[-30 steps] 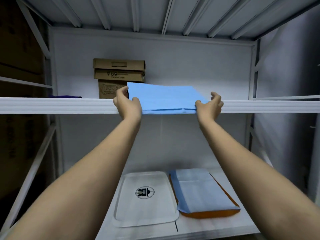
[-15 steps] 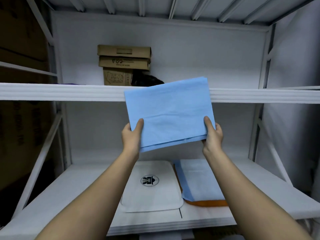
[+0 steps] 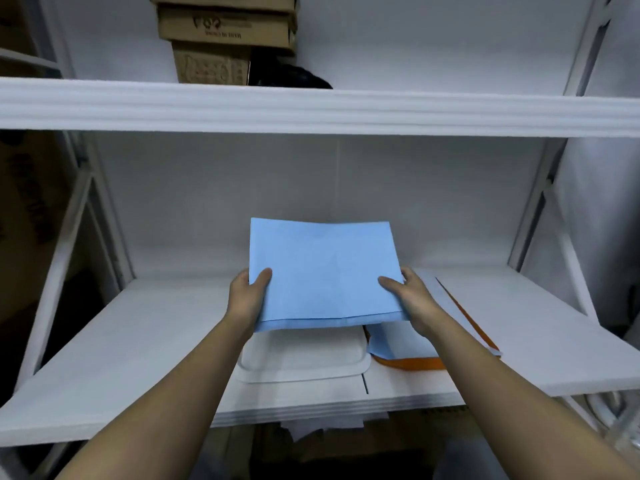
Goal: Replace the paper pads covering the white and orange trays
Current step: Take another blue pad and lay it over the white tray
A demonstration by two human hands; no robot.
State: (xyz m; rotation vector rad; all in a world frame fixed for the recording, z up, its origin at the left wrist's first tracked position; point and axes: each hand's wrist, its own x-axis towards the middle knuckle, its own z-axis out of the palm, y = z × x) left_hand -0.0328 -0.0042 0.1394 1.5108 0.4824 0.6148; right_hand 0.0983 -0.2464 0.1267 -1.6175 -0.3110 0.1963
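Both hands, the left hand (image 3: 247, 299) and right hand (image 3: 414, 301), pinched a fresh blue paper pad (image 3: 325, 271) above the bare white tray (image 3: 304, 362) at the lower shelf's (image 3: 138, 341) front edge, likely needing lowering squarely.

Blue pad stack (image 3: 325, 275): you have drawn it off the upper shelf (image 3: 311, 109) and lowered it; it now hangs over the white tray (image 3: 304, 362), hiding the tray's logo. Left hand (image 3: 247, 299) and right hand (image 3: 412, 303): moved down with it, now gripping its near corners, thumbs on top.
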